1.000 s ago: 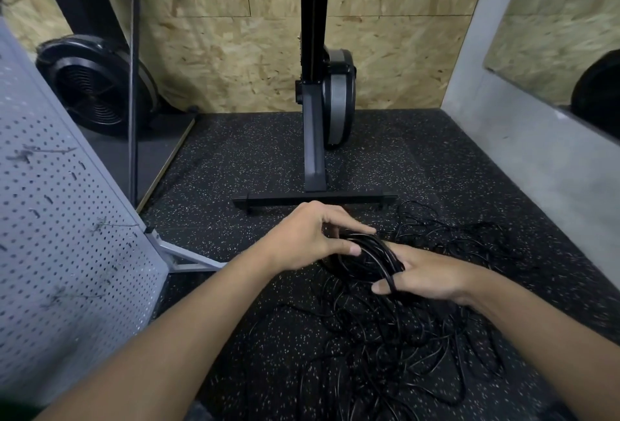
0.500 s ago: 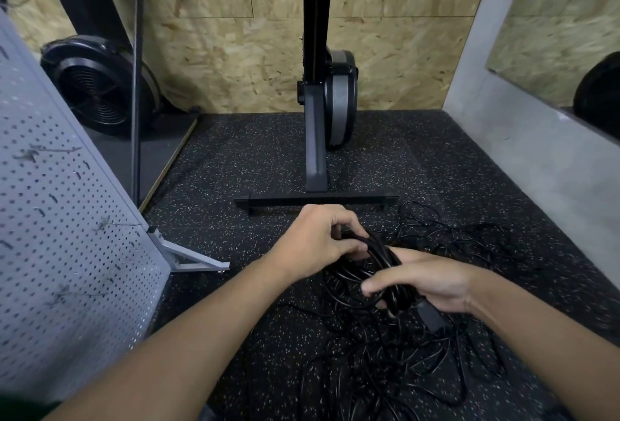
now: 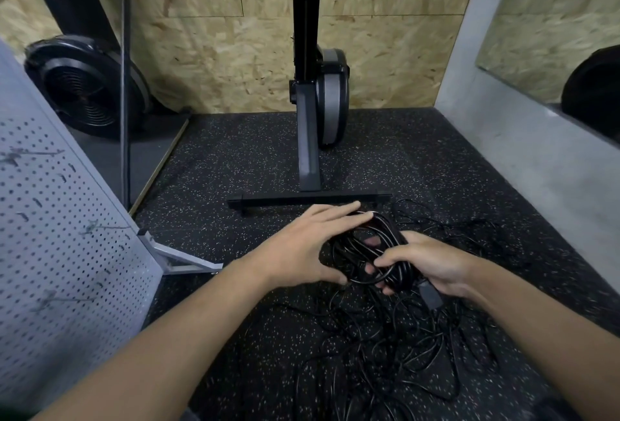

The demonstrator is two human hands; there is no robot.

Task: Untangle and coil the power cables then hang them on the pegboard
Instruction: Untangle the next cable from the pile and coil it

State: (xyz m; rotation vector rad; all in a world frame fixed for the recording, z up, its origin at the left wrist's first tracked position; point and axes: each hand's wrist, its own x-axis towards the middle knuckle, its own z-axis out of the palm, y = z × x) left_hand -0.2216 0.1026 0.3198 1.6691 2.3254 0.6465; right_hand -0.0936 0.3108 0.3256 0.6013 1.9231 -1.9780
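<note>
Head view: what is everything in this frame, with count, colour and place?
cable coil: one, black, between both hands
loose cables: tangled heap, count unclear, black, on the floor below the hands
plug: one, black, just below the right hand
pegboard: one, light grey, left edge, with hooks
exercise machine: one, black and grey, centre back
fan housing: one, black, back left
floor: black, speckled
wall: tan chipboard, back
left hand: fingers straight, laid over the coil
right hand: fingers curled round the coil

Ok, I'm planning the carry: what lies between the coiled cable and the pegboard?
In the head view, the left hand beside the coiled cable, then speckled floor and the grey metal foot of the pegboard.
</note>
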